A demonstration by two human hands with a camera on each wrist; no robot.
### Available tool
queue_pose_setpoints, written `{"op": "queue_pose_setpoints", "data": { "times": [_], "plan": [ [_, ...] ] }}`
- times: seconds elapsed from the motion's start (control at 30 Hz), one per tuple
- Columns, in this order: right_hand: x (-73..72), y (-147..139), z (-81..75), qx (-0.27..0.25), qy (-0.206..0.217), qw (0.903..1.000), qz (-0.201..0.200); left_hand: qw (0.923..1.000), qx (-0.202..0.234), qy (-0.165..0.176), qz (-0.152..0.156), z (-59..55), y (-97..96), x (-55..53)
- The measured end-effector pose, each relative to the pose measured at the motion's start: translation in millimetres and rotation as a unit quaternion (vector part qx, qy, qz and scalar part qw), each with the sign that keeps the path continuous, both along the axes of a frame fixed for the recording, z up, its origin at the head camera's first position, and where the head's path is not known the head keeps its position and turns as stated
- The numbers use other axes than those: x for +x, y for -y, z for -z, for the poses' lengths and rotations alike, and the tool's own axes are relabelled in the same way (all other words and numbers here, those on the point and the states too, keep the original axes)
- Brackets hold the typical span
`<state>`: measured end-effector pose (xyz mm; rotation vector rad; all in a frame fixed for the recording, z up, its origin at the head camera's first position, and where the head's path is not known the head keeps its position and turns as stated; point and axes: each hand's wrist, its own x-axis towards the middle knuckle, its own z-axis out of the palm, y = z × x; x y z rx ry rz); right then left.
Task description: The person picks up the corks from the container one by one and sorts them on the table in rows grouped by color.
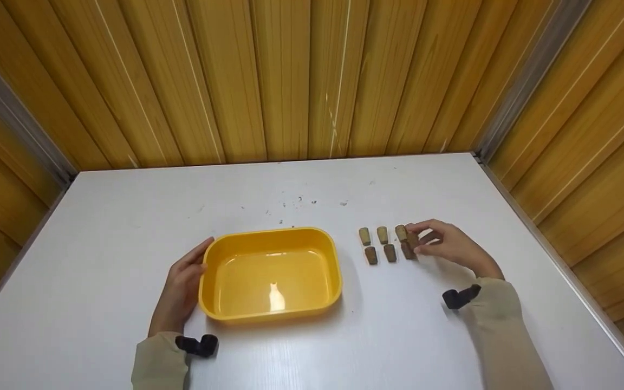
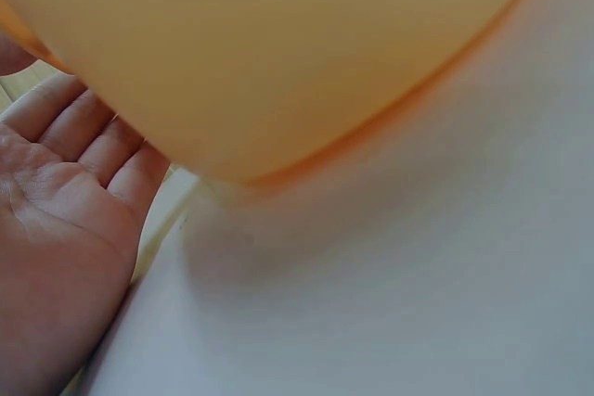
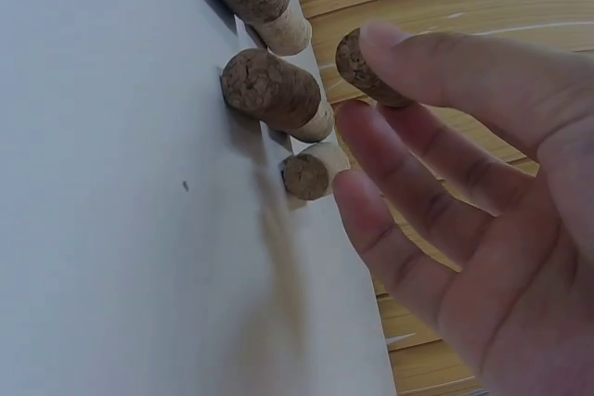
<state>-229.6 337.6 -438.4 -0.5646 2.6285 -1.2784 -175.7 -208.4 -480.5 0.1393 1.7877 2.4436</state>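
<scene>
My left hand (image 1: pixel 182 279) holds the left side of an orange-yellow plastic tub (image 1: pixel 212 319), thumb at the rim and fingers along the outer wall. In the left wrist view its palm (image 2: pixel 60 220) faces up beside the tub wall (image 2: pixel 278 62). Between thumb and fingers, my right hand (image 1: pixel 450 246) pinches a brown cork stopper (image 3: pixel 357 71). Two short rows of tapered corks are beside it: paler ones (image 1: pixel 364 236) behind, darker ones (image 1: pixel 371 255) in front. The right wrist view shows the held cork raised apart from the dark cork (image 3: pixel 264 88) and its neighbours.
Both hands work over a white table (image 1: pixel 398 336). Small dark specks (image 1: pixel 313 202) mark its surface behind the tub. Yellow wood-look panels (image 1: pixel 282 81) stand along the back and sides. A black wrist camera (image 1: pixel 198 345) sits at each sleeve cuff.
</scene>
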Motion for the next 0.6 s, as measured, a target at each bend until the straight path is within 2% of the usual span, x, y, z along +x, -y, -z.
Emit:
{"op": "queue_pose_setpoints", "data": {
  "times": [0.27,0.53,0.6],
  "plan": [
    [5.0,-12,4.6,0.01,0.013,0.9999,-0.001,1.0,0.005,-0.005,0.006,1.1,0.6,1.4],
    [8.4,-24,11.6,0.042,0.028,0.9983,0.028,0.9995,0.032,-0.007,0.002,1.5,-1.1,0.2],
    [8.4,-25,11.8,0.052,0.026,0.9979,0.028,0.9996,0.028,-0.006,0.003,1.5,-0.4,0.1]
  ]
}}
